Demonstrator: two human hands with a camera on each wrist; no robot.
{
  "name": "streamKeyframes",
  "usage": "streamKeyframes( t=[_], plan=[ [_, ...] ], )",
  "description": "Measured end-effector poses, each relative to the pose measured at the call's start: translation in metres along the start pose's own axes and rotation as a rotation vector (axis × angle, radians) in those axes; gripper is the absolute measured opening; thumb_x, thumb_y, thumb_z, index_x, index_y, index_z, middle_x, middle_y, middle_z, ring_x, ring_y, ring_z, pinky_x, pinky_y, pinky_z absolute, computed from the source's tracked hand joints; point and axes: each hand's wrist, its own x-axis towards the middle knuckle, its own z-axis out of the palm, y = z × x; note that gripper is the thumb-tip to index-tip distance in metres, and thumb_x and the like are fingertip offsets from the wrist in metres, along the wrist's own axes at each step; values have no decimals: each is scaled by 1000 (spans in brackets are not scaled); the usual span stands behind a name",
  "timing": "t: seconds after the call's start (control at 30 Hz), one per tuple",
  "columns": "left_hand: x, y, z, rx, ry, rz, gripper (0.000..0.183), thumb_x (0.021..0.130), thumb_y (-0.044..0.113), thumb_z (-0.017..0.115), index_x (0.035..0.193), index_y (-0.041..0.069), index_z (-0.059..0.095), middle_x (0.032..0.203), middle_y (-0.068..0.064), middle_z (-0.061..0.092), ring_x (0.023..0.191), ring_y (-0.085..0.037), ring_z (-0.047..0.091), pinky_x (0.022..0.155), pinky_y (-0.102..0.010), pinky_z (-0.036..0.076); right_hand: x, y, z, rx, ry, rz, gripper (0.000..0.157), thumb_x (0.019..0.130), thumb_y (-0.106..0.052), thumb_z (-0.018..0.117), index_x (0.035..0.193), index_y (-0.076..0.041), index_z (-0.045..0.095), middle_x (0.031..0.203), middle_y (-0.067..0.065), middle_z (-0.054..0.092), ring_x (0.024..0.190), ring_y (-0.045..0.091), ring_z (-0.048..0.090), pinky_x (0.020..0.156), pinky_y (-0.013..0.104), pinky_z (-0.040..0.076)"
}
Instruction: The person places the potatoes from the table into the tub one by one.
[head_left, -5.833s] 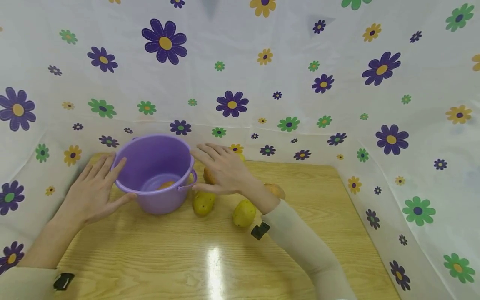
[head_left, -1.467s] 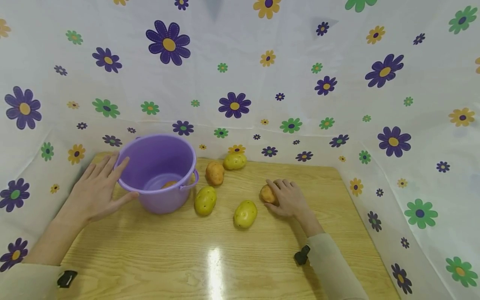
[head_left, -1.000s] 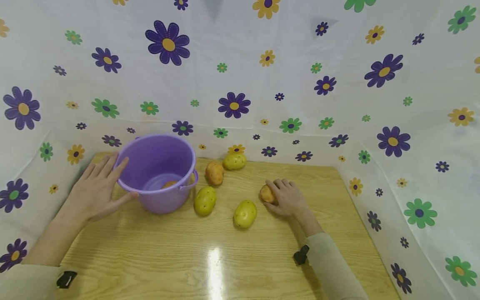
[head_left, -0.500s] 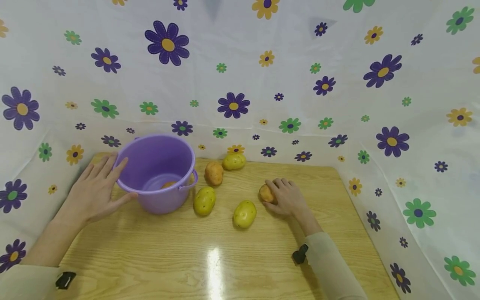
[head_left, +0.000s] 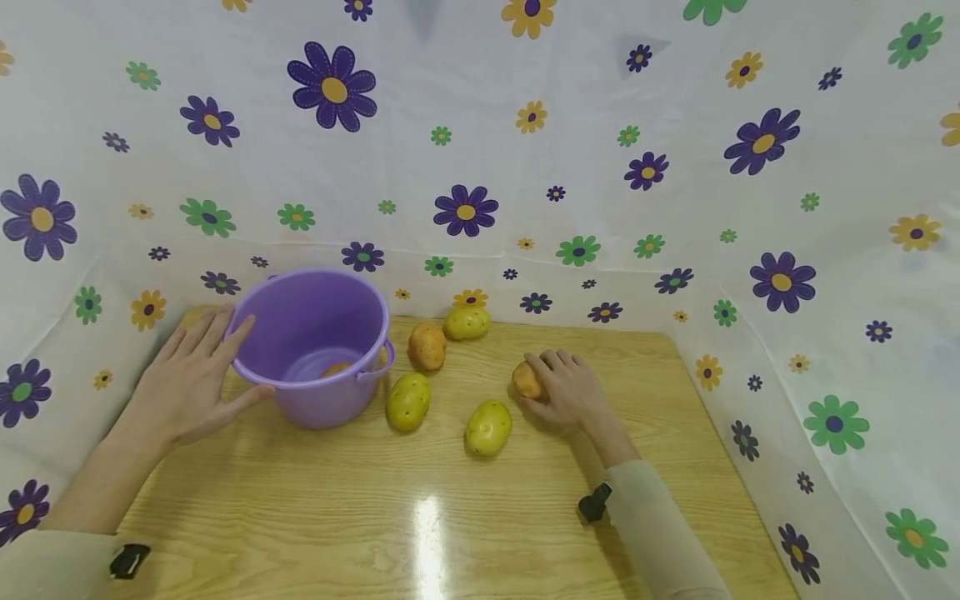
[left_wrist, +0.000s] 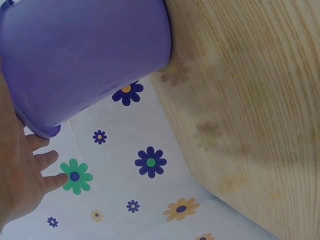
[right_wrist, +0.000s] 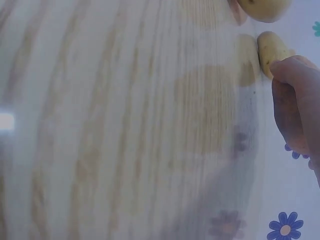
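Note:
A purple bucket (head_left: 318, 408) stands at the left of the table, tilted slightly in the head view. My left hand (head_left: 180, 379) lies against its left rim with fingers straight and spread; in the left wrist view the fingers (left_wrist: 45, 160) show below the bucket's edge. Inside the bucket is a brown-orange thing (head_left: 335, 368), mostly hidden by the wall. Right of centre, my right hand (head_left: 573, 390) grips a brown potato (head_left: 527, 381) between thumb and fingers. The right wrist view shows the thumb on this potato (right_wrist: 271, 50), close to the tabletop.
Between bucket and right hand lie a brown potato (head_left: 427, 347) and yellow-green potatoes: one at the back (head_left: 467, 322), one beside the bucket (head_left: 408, 402), one nearer the middle (head_left: 489, 427). A flowered white cloth (head_left: 480, 150) walls the wooden table (head_left: 337, 517) at back and sides.
Since the earliest frame my right hand has gone from beside the bucket rightward to the brown potato and gripped it. Within the last half second hand and potato shift slightly left. My left hand stays put.

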Motion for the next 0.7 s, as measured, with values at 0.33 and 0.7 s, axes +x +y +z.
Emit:
streamKeyframes(
  t=[0.33, 0.7],
  plan=[
    [1, 0, 1, 2, 1, 5, 103, 94, 70, 60, 166, 4, 28, 175, -26, 19, 160, -51, 25, 132, -69, 14, 5, -1, -4, -10, -1, -7, 79, 90, -60, 72, 151, -15, 51, 130, 13, 66, 118, 33, 66, 101, 50, 59],
    [0, -1, -1, 3, -13, 1, 103, 94, 69, 60, 167, 5, 26, 175, -27, 19, 161, -50, 23, 133, -67, 12, 10, -4, -11, 3, 32, 7, 80, 87, -59, 75, 150, -15, 54, 127, 13, 67, 114, 33, 66, 98, 48, 60]
  ],
)
